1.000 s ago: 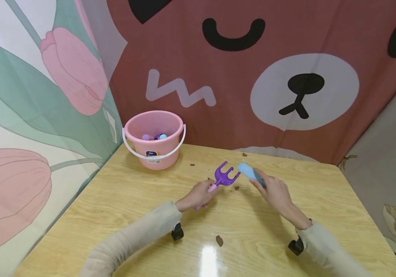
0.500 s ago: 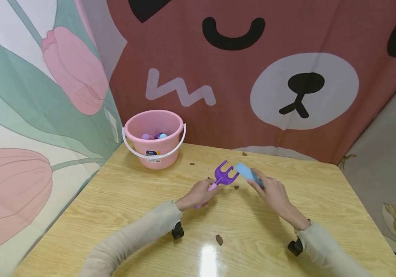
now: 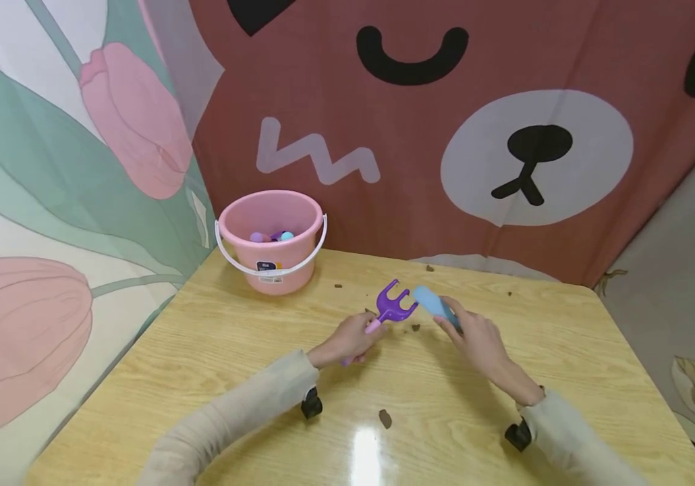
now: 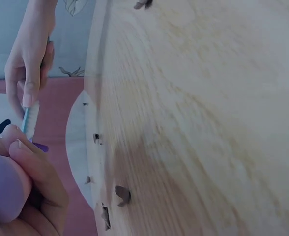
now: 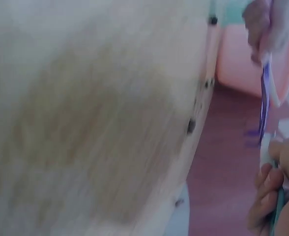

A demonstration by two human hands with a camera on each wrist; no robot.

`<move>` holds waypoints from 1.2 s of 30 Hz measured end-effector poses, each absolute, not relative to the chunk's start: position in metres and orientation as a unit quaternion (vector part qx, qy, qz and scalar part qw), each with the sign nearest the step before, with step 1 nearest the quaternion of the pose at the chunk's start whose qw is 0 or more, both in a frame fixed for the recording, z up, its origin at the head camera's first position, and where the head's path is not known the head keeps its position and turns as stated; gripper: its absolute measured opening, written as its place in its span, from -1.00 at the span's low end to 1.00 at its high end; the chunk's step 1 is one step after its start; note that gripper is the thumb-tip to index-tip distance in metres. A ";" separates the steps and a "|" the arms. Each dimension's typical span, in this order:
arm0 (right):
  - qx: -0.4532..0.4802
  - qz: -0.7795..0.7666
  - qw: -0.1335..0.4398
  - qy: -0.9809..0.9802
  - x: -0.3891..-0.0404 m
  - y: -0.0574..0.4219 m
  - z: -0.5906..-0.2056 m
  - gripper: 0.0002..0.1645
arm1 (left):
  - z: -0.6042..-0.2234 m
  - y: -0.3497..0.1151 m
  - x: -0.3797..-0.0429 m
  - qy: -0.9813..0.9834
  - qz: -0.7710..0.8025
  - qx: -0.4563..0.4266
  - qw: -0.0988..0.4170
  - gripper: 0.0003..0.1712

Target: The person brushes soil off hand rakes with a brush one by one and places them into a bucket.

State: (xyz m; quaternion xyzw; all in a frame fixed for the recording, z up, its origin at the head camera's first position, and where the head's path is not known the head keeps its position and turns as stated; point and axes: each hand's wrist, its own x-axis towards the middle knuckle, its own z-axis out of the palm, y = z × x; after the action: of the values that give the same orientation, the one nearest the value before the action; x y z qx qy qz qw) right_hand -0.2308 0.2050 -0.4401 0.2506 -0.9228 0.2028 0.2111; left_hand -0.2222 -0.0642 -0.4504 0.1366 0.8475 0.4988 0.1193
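My left hand (image 3: 347,339) grips the handle of a purple toy hand fork (image 3: 391,309), its tines raised above the table. The rounded lilac handle end (image 4: 7,189) fills the lower left of the left wrist view. With thumb and fingers my right hand (image 3: 478,337) holds a light blue brush (image 3: 432,302). White bristles (image 4: 32,119) show on the brush's side in the left wrist view. The brush head is at the fork's right tine; the right wrist view has the two meeting near the tine tips (image 5: 255,138). Part of the brush handle is hidden by my fingers.
A pink bucket (image 3: 281,263) with a white handle stands at the back left, with purple and blue things inside. Several brown bits lie about the wooden table (image 3: 250,351), one large flake (image 3: 385,418) near the front. A bear-print curtain (image 3: 408,169) hangs behind.
The brush has shifted slightly left, closer to the fork's tines. A small dark crumb now lies on the table to the right. The left hand and the fork stay nearly still.
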 end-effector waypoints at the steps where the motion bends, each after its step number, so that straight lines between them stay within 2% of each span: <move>1: 0.234 0.205 0.209 -0.927 -0.232 0.208 -0.440 -0.46 | -0.450 -0.064 -0.222 0.848 0.498 0.134 0.120 -0.76; 9: 0.208 0.202 0.211 -0.933 -0.234 0.219 -0.442 -0.45 | -0.456 -0.069 -0.225 0.827 0.534 0.118 0.134 -0.69; 15: 0.208 0.208 0.201 -0.935 -0.234 0.218 -0.440 -0.44 | -0.453 -0.070 -0.226 0.831 0.528 0.128 0.118 -0.66; 28: 0.203 0.220 0.168 -0.939 -0.231 0.216 -0.443 -0.43 | -0.456 -0.069 -0.228 0.822 0.544 0.130 0.102 -0.74; 36: 0.210 0.227 0.170 -0.936 -0.230 0.215 -0.443 -0.43 | -0.456 -0.068 -0.226 0.817 0.552 0.125 0.114 -0.62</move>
State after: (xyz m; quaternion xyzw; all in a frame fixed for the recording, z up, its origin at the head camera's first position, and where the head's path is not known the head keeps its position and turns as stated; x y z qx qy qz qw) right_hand -0.2305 0.2146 -0.4428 0.2104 -0.9356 0.2272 0.1696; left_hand -0.2262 -0.0677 -0.4564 0.1250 0.8167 0.5516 0.1142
